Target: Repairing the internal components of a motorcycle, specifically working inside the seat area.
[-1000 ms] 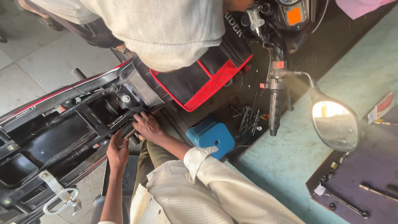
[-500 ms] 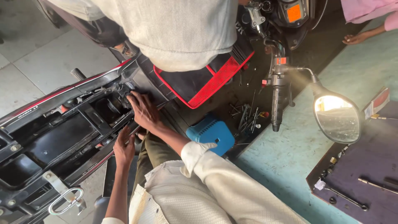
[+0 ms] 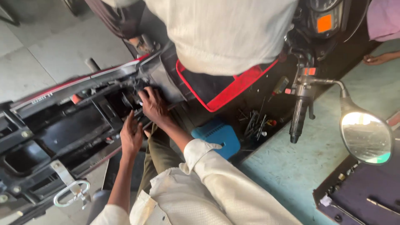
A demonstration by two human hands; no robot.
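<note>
Two bare hands work inside the opened under-seat frame [image 3: 62, 125] of a motorcycle with its seat off. The right hand [image 3: 153, 106] reaches into the dark cavity, fingers curled onto a part there; what they grasp cannot be told. The left hand [image 3: 131, 135] rests against the frame's near edge, fingers loosely bent, holding nothing visible. A blue box [image 3: 218, 135] lies on the floor beside scattered tools [image 3: 254, 123]. Judged step: fitting or freeing an internal component; next calls for firm, guided finger purchase.
</note>
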